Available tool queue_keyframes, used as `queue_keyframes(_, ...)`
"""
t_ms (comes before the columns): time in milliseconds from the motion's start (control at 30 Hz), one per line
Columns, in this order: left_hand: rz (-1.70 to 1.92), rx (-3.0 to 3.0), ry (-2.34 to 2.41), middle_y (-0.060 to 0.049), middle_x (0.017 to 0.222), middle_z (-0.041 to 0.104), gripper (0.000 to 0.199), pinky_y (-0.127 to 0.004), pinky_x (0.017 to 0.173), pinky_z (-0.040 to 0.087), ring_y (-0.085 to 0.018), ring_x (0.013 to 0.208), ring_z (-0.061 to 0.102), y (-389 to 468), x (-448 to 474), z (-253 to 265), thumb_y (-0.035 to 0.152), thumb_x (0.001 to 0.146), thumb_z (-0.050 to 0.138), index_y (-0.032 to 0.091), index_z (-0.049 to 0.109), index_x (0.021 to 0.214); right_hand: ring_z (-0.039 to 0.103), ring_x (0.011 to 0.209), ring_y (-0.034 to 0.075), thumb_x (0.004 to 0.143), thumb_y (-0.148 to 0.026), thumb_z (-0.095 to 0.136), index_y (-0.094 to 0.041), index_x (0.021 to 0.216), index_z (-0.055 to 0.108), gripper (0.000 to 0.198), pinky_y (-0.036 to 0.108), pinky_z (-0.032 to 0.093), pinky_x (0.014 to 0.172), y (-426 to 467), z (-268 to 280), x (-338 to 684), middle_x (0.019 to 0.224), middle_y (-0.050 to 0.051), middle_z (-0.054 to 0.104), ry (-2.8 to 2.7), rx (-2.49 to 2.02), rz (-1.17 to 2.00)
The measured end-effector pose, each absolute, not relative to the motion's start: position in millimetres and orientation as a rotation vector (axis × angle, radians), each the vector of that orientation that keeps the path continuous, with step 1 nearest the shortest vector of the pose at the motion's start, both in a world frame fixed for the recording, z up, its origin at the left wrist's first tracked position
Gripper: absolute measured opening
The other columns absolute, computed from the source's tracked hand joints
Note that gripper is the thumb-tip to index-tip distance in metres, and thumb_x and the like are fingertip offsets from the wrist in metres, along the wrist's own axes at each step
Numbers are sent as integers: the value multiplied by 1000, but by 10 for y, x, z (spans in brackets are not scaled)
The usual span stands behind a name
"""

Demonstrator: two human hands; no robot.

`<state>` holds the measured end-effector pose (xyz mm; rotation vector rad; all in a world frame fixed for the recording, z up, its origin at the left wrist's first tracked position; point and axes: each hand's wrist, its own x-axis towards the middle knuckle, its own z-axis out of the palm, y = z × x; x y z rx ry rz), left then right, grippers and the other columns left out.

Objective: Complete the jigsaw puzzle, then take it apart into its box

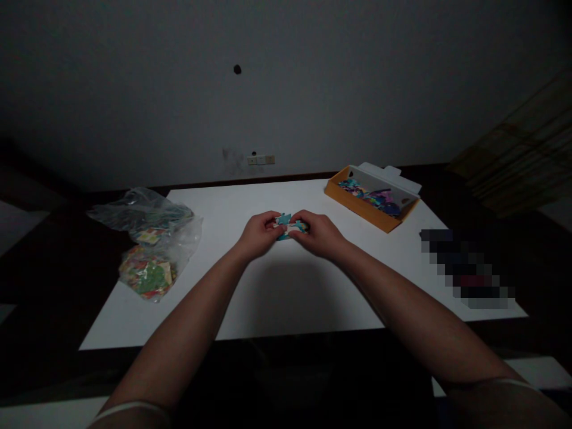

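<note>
Both hands meet over the middle of the white table [214, 208]. Between them are teal and white jigsaw puzzle pieces [283, 219], joined or overlapping; which of the two I cannot tell. My left hand [260, 234] pinches the left side with thumb and fingers. On the right side, my right hand [318, 232] grips them the same way, with a bit of yellow and dark colour by its fingertips. The fingers hide part of the pieces.
An orange open box [357, 208] with several colourful puzzle pieces stands at the back right. Clear plastic bags [179, 238] with colourful pieces lie at the left. A blurred-out dark object [465, 268] lies on the right edge. Wall sockets [261, 160] are behind the table.
</note>
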<state>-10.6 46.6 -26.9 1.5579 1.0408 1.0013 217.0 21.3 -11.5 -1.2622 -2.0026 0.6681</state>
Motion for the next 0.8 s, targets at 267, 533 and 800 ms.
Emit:
queue_keyframes(267, 1161, 1698, 1163, -6, 101, 82, 26, -37, 89, 59, -23, 93, 74, 446, -113, -233, 36, 89, 85, 20, 82, 109, 76, 85, 25, 97, -40, 75, -24, 112, 84, 23, 38, 56, 81, 230, -36, 2213, 97, 6, 85, -1774, -1266, 635)
queue_keyframes(533, 1228, 1698, 1146, -4, 97, 81, 22, -37, 89, 60, -22, 92, 75, 417, -105, -148, 35, 89, 83, 20, 80, 105, 76, 81, 25, 79, -44, 87, -24, 104, 79, 33, 41, 63, 80, 395, -131, 2212, 88, 4, 81, -1382, -1261, 898)
queue_keyframes(800, 1193, 1325, 1010, -8, 108, 82, 60, -42, 84, 70, -24, 93, 81, 509, 13, -317, 52, 78, 93, 21, 68, 123, 78, 93, 24, 75, -56, 93, -25, 106, 76, 47, 41, 66, 87, 366, -111, 2261, 104, 5, 82, -1422, -1057, 1121)
